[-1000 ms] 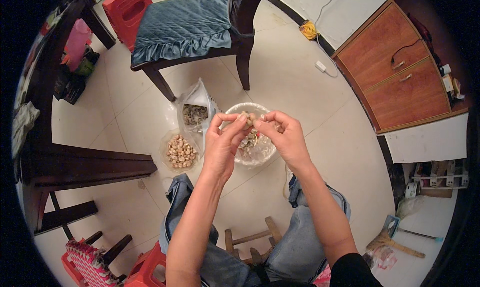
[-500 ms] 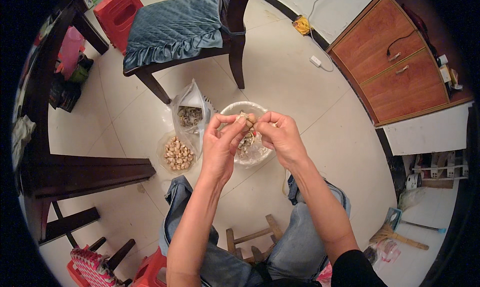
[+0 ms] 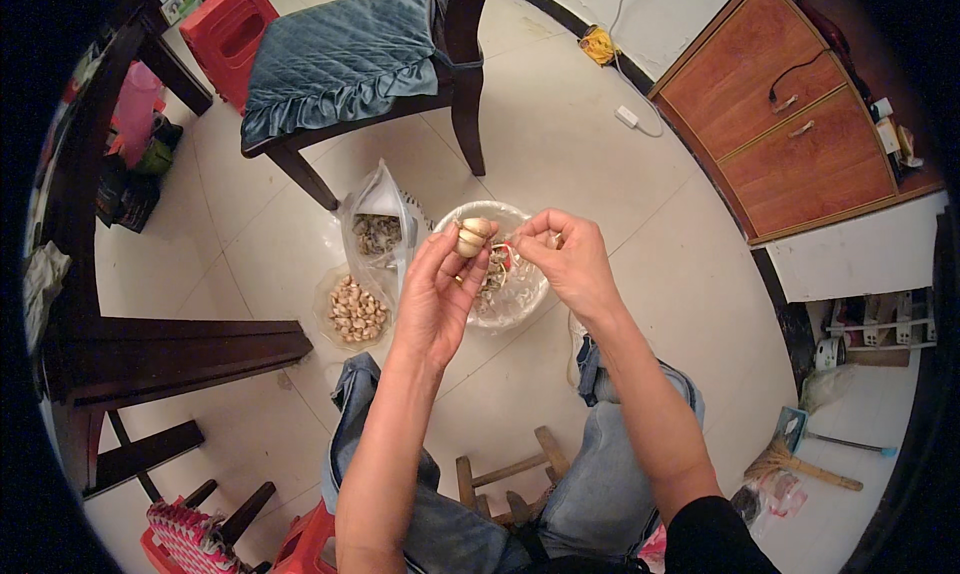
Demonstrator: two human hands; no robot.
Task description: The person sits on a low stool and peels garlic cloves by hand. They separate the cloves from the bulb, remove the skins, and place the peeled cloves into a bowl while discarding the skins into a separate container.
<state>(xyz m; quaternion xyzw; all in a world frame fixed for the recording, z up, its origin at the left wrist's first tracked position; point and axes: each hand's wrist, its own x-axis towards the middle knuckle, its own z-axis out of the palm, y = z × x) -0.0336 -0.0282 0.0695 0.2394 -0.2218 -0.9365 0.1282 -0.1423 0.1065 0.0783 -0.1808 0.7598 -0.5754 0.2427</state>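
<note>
My left hand (image 3: 432,304) holds a partly broken garlic bulb (image 3: 472,236) between thumb and fingers, its pale cloves facing up. To its right, my right hand (image 3: 574,266) is closed in a pinch, apart from the bulb; a small pale bit shows at its curled fingers, too small to name. Below both hands stands a white basin (image 3: 516,324) lined with clear plastic, with papery scraps and something red inside. A clear scalloped bowl (image 3: 322,312) at the left is heaped with loose garlic cloves (image 3: 358,310). Behind it, an open plastic bag (image 3: 380,196) contains greyish, dried-looking pieces.
A dark wooden chair with a blue quilted cushion (image 3: 340,49) stands beyond the bag. Dark table legs (image 3: 200,346) are at the left, red stools (image 3: 228,36) behind and low left. A wooden cabinet (image 3: 790,124) lines the right wall. A small wooden stool (image 3: 510,471) sits between my knees.
My hands have moved apart. The garlic bulb stays in my left hand, now turned into fuller view, while my right hand has drawn away to the right, still pinched.
</note>
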